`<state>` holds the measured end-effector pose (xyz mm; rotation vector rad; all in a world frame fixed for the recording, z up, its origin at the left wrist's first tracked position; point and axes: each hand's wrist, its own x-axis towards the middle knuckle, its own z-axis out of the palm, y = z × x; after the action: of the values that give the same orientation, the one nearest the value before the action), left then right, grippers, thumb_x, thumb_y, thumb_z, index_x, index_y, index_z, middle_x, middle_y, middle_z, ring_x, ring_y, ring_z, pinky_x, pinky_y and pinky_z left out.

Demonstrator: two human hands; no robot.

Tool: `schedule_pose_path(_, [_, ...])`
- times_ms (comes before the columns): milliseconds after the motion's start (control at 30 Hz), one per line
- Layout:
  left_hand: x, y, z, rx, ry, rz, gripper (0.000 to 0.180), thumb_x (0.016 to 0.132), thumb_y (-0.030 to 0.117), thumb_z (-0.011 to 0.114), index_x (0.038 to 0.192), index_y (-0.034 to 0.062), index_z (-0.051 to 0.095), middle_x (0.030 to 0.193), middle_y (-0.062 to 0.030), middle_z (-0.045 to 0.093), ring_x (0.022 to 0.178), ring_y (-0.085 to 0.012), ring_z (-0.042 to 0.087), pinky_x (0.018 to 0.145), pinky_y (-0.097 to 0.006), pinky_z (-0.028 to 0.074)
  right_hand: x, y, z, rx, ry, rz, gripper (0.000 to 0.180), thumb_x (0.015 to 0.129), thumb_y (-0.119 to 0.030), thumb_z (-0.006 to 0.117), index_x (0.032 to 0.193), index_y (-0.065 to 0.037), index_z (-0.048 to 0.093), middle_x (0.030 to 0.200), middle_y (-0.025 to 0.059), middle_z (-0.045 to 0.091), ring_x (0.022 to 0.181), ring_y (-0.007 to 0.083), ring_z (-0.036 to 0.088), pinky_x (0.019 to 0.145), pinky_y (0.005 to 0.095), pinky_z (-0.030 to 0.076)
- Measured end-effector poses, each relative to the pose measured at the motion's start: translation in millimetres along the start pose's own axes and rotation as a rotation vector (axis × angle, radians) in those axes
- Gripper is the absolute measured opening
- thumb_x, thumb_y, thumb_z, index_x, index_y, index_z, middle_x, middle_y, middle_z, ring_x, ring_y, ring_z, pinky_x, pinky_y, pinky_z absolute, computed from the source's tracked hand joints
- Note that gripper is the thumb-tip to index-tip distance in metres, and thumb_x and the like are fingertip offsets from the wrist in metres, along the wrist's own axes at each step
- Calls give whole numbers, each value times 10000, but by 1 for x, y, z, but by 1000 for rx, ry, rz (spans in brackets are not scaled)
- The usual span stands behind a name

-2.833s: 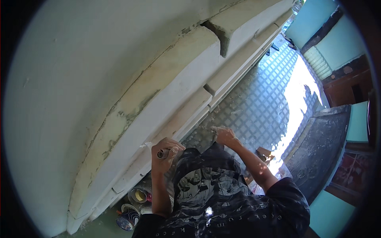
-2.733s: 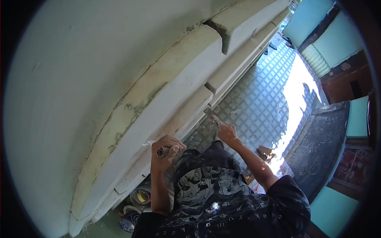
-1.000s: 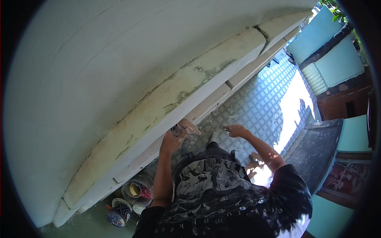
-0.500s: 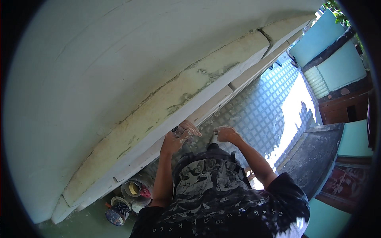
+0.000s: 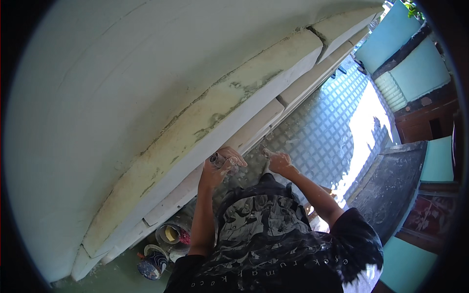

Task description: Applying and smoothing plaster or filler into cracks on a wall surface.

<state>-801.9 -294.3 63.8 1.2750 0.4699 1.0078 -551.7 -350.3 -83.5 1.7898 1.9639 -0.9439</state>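
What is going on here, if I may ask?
A person in a black printed shirt is beside a stepped cream-and-white ledge. The white-smeared left hand grips a round dark-ended object. The right hand, above grey patterned floor tiles, seems to hold a small tool, too unclear to identify. A round grey container holding something yellow sits at lower left.

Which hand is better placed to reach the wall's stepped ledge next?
Probably the left hand: in this view it overlaps the stepped ledge, though it holds a round-ended object. The right hand appears farther off, against the patterned floor.
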Motion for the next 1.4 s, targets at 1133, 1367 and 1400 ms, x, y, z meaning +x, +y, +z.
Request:
schedule_pose_path(1133, [-6, -6, 18, 232, 403, -40, 140, 897, 104, 651, 852, -29, 648, 811, -151, 707, 804, -212, 690, 705, -343, 530, 42, 92, -5, -271, 480, -554, 444, 920, -214, 556, 1358, -288, 536, 949, 137, 633, 704, 330, 655, 577, 470, 518])
schedule_pose_path(1367, [-10, -16, 61, 187, 735, 198, 295, 940, 198, 626, 744, -23, 624, 733, -129, 658, 688, -209, 651, 632, -333, 501, 47, 88, 24, 32, 421, -573, 471, 956, -191, 491, 1424, -243, 463, 1061, 172, 659, 858, 382, 662, 728, 488, 538])
schedule_pose_path(1400, [-16, -27, 75, 189, 750, 201, 295, 940, 198, 626, 744, -23, 624, 733, -129, 658, 688, -209, 651, 632, -333, 501, 44, 82, 25, 55, 405, -526, 482, 960, -194, 484, 1438, -243, 444, 1065, 184, 657, 888, 391, 654, 758, 497, 530])
